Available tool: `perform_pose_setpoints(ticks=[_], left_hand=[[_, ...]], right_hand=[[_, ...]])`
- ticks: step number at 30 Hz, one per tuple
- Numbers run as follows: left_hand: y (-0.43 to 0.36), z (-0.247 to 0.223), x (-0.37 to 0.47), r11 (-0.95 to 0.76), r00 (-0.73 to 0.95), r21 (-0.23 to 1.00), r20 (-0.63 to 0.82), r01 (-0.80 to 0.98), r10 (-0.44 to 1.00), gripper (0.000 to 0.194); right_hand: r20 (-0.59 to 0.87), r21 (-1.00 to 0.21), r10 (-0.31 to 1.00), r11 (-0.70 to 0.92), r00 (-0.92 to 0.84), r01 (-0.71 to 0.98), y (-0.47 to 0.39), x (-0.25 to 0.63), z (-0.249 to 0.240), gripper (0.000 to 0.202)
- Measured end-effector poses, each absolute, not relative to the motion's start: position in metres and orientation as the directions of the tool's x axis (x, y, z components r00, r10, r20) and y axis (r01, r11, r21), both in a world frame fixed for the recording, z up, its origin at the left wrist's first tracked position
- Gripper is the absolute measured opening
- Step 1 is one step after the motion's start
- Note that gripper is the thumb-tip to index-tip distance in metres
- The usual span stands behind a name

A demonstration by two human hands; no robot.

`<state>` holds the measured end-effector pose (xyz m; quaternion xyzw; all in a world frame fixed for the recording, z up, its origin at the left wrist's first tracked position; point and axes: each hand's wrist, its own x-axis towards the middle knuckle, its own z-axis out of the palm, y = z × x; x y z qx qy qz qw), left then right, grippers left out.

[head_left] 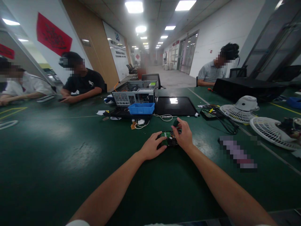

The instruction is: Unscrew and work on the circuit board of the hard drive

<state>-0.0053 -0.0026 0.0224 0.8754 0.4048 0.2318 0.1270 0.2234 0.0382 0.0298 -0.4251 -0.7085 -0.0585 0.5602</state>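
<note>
A small black device with a green circuit board (166, 134) lies on the green table in front of me. Around its left side my left hand (152, 146) is curled, fingers and thumb on its edges and board. Over its right end is my right hand (183, 134), with a small dark green piece (176, 122) pinched between thumb and fingers. The lower part of the right hand is close against the device's right edge, and whether it touches is hard to tell.
A blue bin (141, 108) stands before an open computer case (134, 94). Beside it lies a black panel (176, 106). Cables, a circuit unit (209, 113) and white fan parts (240, 109) are at the right. Several people sit around the table (58, 150).
</note>
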Motion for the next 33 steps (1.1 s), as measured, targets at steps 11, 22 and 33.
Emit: perform_pose_setpoints(ticks=[11,22,33], left_hand=[[-0.002,0.022,-0.005,-0.654,0.572,0.392,0.317,0.648,0.757,0.051],[-0.002,0.021,-0.006,-0.639,0.566,0.405,0.298,0.654,0.769,0.052],[-0.003,0.023,-0.006,-0.645,0.568,0.403,0.308,0.649,0.763,0.051]], right_hand=[[0.840,-0.391,0.541,0.660,-0.044,0.642,0.040,0.222,0.028,0.050],[0.845,-0.355,0.530,0.655,-0.070,0.668,0.038,0.223,0.030,0.049],[0.855,-0.351,0.515,0.658,-0.058,0.666,0.037,0.222,0.034,0.047]])
